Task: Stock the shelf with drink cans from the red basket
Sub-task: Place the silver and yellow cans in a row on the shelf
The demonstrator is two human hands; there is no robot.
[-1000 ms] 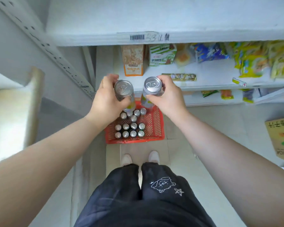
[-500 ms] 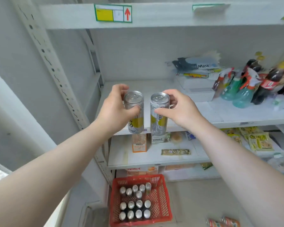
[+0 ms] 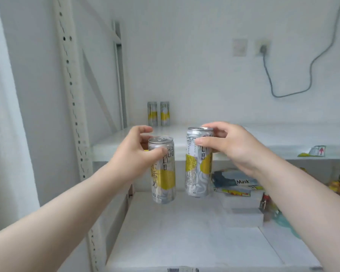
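My left hand (image 3: 133,154) grips a tall silver and yellow drink can (image 3: 163,179) by its upper part, upright in the air. My right hand (image 3: 230,146) grips a second, like can (image 3: 197,173) near its top, slightly higher and just to the right of the first. Both hang in front of the edge of the white upper shelf (image 3: 263,140). Two more cans of the same kind (image 3: 158,113) stand side by side at the back left of that shelf, against the wall. The red basket is out of view.
A perforated shelf upright (image 3: 73,107) rises at the left. On the shelf below (image 3: 185,232) lie a pack labelled Mask (image 3: 236,181), white boxes (image 3: 243,211) and coloured items at the right edge. A cable (image 3: 310,69) hangs from a wall socket.
Both hands have lifted the two cans from over the basket up to the upper shelf's level. My view has tilted up, so the basket and lower shelves have dropped out of sight.
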